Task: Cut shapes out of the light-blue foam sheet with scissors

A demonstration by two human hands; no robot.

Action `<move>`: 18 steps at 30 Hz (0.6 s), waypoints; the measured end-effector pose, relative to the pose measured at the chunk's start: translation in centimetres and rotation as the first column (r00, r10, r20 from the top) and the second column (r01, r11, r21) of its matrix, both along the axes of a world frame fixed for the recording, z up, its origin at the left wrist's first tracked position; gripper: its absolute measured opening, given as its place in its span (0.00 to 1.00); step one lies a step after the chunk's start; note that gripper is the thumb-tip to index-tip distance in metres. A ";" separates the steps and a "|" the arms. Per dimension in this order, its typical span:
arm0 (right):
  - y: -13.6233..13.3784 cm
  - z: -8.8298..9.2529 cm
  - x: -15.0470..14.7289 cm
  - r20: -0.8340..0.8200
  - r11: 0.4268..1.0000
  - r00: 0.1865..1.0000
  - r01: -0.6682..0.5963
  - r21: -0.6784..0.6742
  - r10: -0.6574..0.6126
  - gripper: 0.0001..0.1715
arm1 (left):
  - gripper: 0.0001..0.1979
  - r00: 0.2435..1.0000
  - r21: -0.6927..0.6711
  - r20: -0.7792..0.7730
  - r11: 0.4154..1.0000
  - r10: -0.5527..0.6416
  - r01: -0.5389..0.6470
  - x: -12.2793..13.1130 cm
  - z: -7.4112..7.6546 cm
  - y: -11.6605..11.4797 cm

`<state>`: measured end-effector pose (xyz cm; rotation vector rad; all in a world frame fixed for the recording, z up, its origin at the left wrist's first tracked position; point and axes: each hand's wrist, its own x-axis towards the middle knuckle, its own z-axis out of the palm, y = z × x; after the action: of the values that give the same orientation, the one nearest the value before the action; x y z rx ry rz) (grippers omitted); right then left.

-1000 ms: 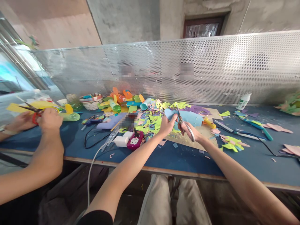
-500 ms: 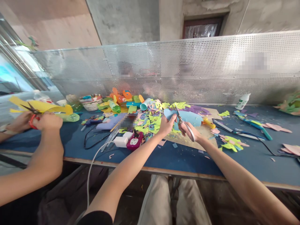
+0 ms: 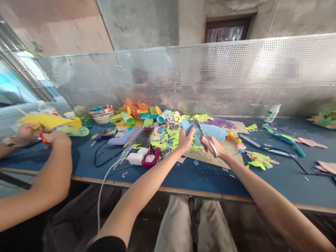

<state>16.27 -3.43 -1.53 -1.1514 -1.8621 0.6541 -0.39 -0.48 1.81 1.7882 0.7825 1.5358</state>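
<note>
My left hand (image 3: 186, 139) pinches the near edge of a light blue foam sheet (image 3: 210, 130) above the blue table (image 3: 162, 171). My right hand (image 3: 212, 146) is closed on the handles of silver scissors (image 3: 203, 134), whose blades bite into the sheet just right of my left thumb. A brown cardboard piece (image 3: 210, 155) lies under both hands. A heap of green, yellow and purple foam scraps (image 3: 170, 134) spreads to the left of them.
A co-worker at the left holds red-handled scissors (image 3: 43, 138) against a yellow sheet (image 3: 47, 120). A white adapter and a magenta power strip (image 3: 151, 158) with cables sit near the front edge. A glue bottle (image 3: 272, 113), glue gun (image 3: 287, 140) and perforated metal screen (image 3: 236, 77) are behind.
My hands and scissors stay nearly in place, with the blue sheet turned slightly. The co-worker's scissors and yellow sheet have shifted lower and to the right.
</note>
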 end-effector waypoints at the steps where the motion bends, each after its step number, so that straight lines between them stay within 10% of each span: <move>1: 0.1 -0.1 0.0 0.001 1.000 1.000 -0.006 0.003 0.006 0.34 | 0.25 1.000 -0.005 0.000 1.000 0.001 -0.001 0.0 0.1 0.0; 18: 0.5 -1.1 -0.5 -0.073 0.993 0.992 -0.109 -0.042 0.106 0.36 | 0.23 1.000 -0.033 0.001 0.999 -0.021 0.021 0.8 -1.1 0.0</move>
<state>15.72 -2.97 -2.59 -1.0490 -1.8671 0.7919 0.39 -0.46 0.72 1.7662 0.7821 1.5011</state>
